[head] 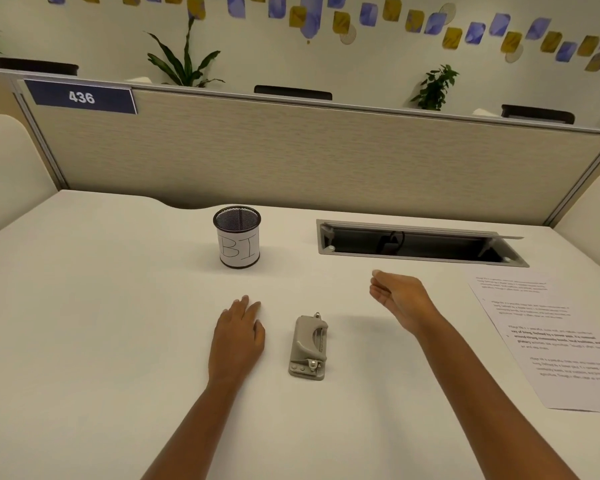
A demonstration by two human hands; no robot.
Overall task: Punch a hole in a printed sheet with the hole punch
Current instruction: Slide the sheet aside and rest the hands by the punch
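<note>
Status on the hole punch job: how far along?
Done: nothing visible; the printed sheet lies flat at the right, apart from the hole punch. In hand: nothing; the left hand rests flat on the desk, the right hand hovers, loosely curled, empty. Left: slide sheet into punch, press.

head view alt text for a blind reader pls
A grey hole punch sits on a white desk between two empty hands: left hand flat on it, right hand hovering, loosely curled. A printed sheet lies at far right; a mesh cup stands behind.
</note>
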